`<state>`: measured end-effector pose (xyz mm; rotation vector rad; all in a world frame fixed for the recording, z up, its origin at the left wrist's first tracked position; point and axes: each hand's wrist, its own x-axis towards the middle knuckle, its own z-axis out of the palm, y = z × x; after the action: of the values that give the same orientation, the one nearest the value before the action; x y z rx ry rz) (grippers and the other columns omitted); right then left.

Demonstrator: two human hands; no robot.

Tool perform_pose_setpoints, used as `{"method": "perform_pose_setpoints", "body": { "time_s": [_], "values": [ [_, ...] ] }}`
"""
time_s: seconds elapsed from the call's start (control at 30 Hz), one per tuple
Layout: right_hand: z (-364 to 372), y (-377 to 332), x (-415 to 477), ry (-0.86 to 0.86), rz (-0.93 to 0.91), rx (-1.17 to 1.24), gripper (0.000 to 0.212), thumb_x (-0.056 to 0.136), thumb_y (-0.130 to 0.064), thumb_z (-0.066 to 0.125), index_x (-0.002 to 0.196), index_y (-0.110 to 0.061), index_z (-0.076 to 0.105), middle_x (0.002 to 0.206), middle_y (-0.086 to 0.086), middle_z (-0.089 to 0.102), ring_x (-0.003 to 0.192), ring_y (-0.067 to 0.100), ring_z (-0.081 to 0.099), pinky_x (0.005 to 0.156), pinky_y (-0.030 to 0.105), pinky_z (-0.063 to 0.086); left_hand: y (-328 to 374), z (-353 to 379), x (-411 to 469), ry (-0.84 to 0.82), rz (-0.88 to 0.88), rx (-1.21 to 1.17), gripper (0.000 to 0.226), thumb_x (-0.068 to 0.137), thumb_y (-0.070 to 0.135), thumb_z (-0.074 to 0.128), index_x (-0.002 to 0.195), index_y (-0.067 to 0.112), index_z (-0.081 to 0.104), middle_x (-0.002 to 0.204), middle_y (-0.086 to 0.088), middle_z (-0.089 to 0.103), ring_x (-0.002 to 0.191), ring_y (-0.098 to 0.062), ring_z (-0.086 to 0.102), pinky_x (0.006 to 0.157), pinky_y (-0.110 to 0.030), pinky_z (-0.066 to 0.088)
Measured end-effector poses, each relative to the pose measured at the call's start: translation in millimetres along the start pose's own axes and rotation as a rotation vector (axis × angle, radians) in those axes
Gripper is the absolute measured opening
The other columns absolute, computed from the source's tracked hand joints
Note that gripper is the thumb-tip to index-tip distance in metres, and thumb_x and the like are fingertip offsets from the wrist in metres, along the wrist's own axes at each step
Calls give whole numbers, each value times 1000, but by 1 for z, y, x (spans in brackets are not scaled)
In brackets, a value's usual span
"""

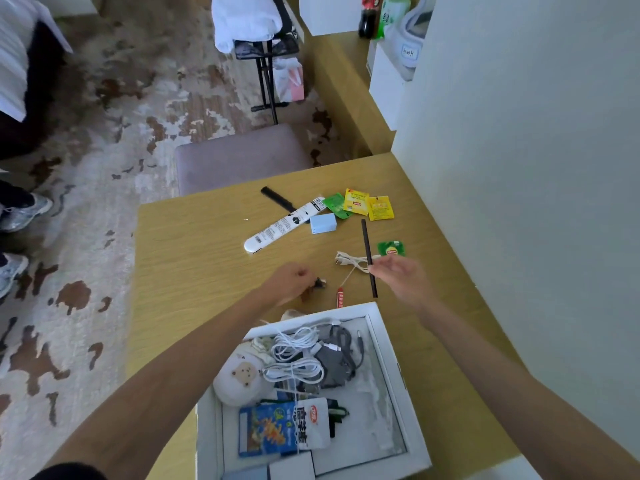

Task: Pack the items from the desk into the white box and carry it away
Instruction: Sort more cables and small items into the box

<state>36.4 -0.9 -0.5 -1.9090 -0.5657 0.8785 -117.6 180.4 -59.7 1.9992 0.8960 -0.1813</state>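
Observation:
The white box [389, 355] sits at the near edge of the wooden desk [194, 251], holding white cables, a grey pouch, a round bear-face plush and snack packets. My right hand [398, 271] pinches a thin black stick [367, 251] just beyond the box. My left hand [294, 280] closes on a small dark brown item [317, 285] lying on the desk. Further out lie a white remote-like tube [280, 225], a black comb [277, 199], a pale blue block [323, 223], several tea sachets [356, 202], a white cable [349, 261] and a red pen-like item [340, 296].
A mauve stool [239, 157] stands at the far edge of the desk. A white wall [519, 150] borders the desk's right side. On the patterned carpet at left are someone's sneakers [24, 211]. A folding rack with white towels [249, 26] stands further back.

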Motion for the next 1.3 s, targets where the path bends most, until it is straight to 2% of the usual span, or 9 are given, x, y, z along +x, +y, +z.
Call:
{"method": "perform_pose_setpoints", "body": {
  "time_s": [0.2,0.27,0.37,0.5,0.67,0.77,0.93,1.1,1.3],
  "values": [
    [0,-18,-35,3,-187,6,7,85,-15,68,91,-10,70,86,0,71,75,1,63,67,4,46,20,-32,-47,251,86,-422,26,99,22,44,83,12,61,84,13,67,73,9,62,64,-8,42],
    [0,-25,-46,-23,-242,-12,2,85,-14,68,86,-12,69,80,-4,69,70,-4,62,65,5,46,25,-43,-63,330,119,-551,29,98,22,43,85,12,67,87,7,74,75,3,67,68,-6,44],
    [2,-29,-63,-173,-320,-71,8,84,-7,69,78,-13,68,74,-2,68,64,-3,60,62,8,46,25,-54,-94,391,167,-779,35,96,26,43,74,13,67,75,-10,73,61,-27,67,64,-28,53],
    [11,-24,-85,-393,-399,-248,13,83,-6,71,76,-17,68,74,-3,68,69,6,60,65,18,48,19,-56,-138,461,140,-1011,31,95,30,50,69,18,62,63,-2,59,51,-18,55,57,-33,55],
    [32,-18,-106,-656,-427,-508,8,78,-16,71,77,-22,67,72,-9,66,63,-2,56,57,9,40,13,-48,-193,415,82,-905,20,94,24,52,81,8,55,64,-3,54,48,-15,44,45,-27,39],
    [38,-6,-110,-735,-527,-912,4,76,-29,63,78,-26,61,77,-9,66,69,3,57,59,14,40,4,-35,-219,346,57,-698,17,96,21,50,85,7,51,54,9,56,43,-9,42,40,-22,35],
    [54,12,-114,-727,-712,-1279,7,81,-29,53,82,-23,58,85,-6,62,78,14,57,69,29,45,-25,-4,-237,267,8,-486,10,95,23,53,89,14,53,77,-1,58,58,-8,45,51,-18,38],
    [75,31,-120,-694,-830,-1327,16,87,-29,52,91,-17,63,92,0,63,88,21,60,74,37,49,-47,15,-244,245,-10,-275,15,81,40,64,86,31,54,84,11,59,69,4,53,59,-11,42],
    [92,48,-125,-538,-944,-1257,20,89,-29,49,95,-18,64,91,-2,61,89,21,61,69,32,39,-50,27,-241,194,41,-56,14,85,37,58,89,28,49,80,9,58,68,-7,52,61,-24,43]
  ]
}}
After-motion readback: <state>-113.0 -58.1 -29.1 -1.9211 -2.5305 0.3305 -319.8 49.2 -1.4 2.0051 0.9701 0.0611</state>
